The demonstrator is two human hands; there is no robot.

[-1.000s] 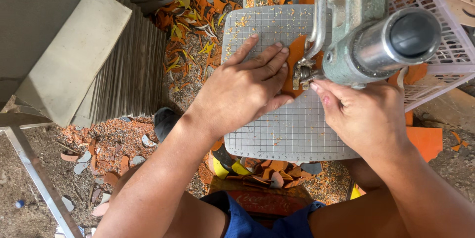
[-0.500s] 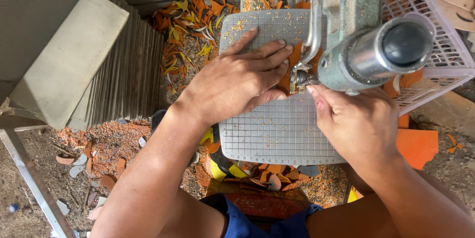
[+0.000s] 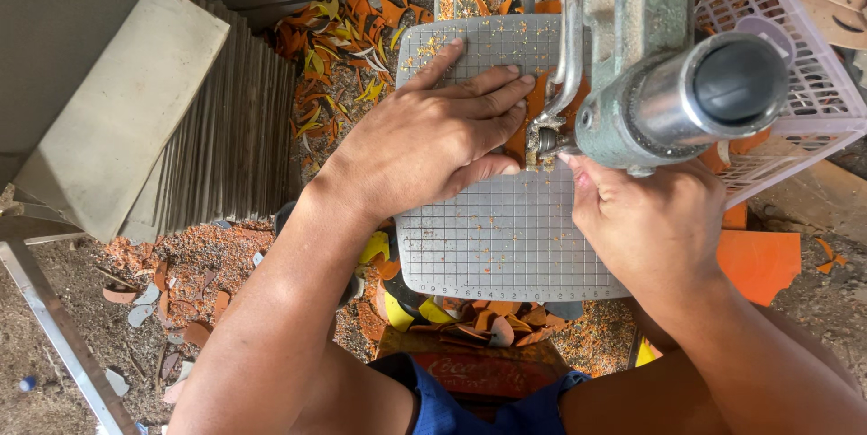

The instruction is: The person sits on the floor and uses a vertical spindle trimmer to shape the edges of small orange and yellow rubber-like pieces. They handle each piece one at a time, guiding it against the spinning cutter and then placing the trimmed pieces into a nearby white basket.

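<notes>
My left hand (image 3: 433, 141) lies flat on a grey gridded cutting table (image 3: 506, 236), fingers spread, pressing down an orange tile piece (image 3: 524, 128). My right hand (image 3: 646, 218) pinches the same piece from the right side, right by the small cutting head (image 3: 540, 144) of a grey-green saw machine (image 3: 650, 65). Most of the tile piece is hidden under my fingers and the machine's arm. A thick metal cylinder (image 3: 713, 96) of the machine juts toward the camera above my right hand.
A stack of grey tiles (image 3: 226, 137) stands on edge at the left beside a pale slab (image 3: 117, 110). Orange and yellow offcuts (image 3: 343, 28) litter the ground. A white plastic crate (image 3: 795, 65) sits at the right, with an orange tile (image 3: 759, 263) below it.
Both hands have stayed on the tile piece at the cutter. The view has shifted slightly, and my left hand has edged a little toward the blade.
</notes>
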